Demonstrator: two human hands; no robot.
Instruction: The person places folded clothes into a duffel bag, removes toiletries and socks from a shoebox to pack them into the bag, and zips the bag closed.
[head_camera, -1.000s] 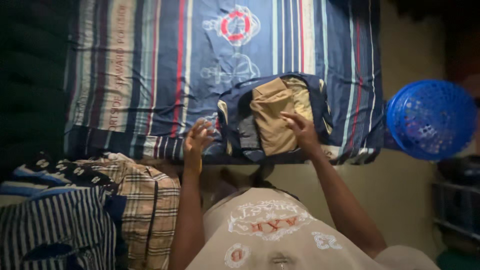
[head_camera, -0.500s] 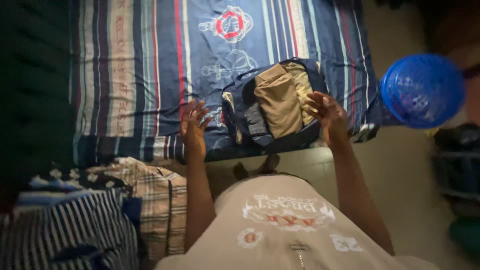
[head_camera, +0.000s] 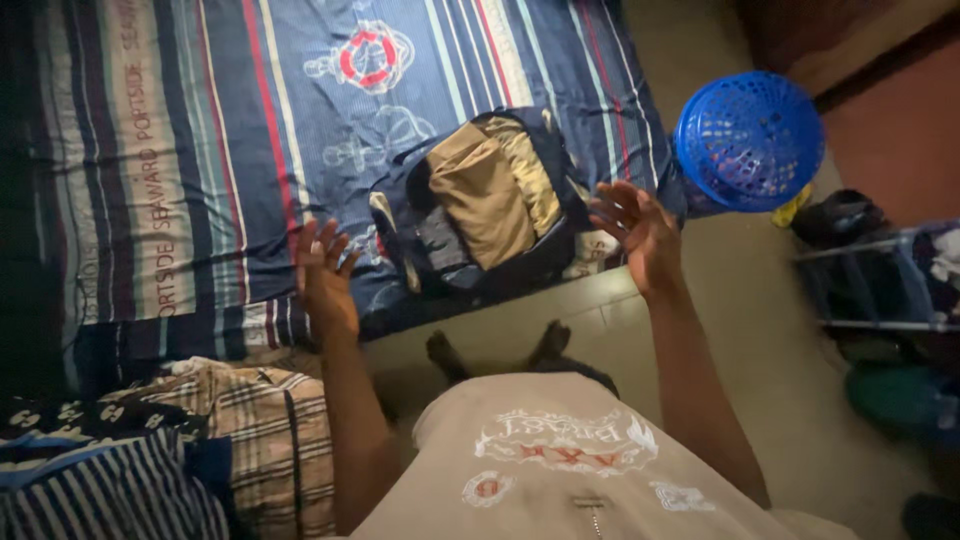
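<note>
A dark blue bag (head_camera: 440, 250) lies open on a striped blue bedsheet (head_camera: 250, 120), with folded tan clothes (head_camera: 485, 190) inside it. My left hand (head_camera: 325, 270) hovers over the sheet just left of the bag, fingers spread and empty. Right of the bag, my right hand (head_camera: 635, 230) is raised near the bed's corner, palm up, fingers apart, holding nothing. Neither hand touches the bag.
A blue plastic laundry basket (head_camera: 750, 140) stands on the floor at the right of the bed. A heap of plaid and striped clothes (head_camera: 180, 450) lies at the lower left. A metal rack (head_camera: 880, 280) and dark items sit at the far right. My feet (head_camera: 495, 350) show on the floor.
My right hand has lifted off the tan clothes and swung right, past the bag's edge. The left hand stays spread beside the bag. The view has tilted and shifted right.
</note>
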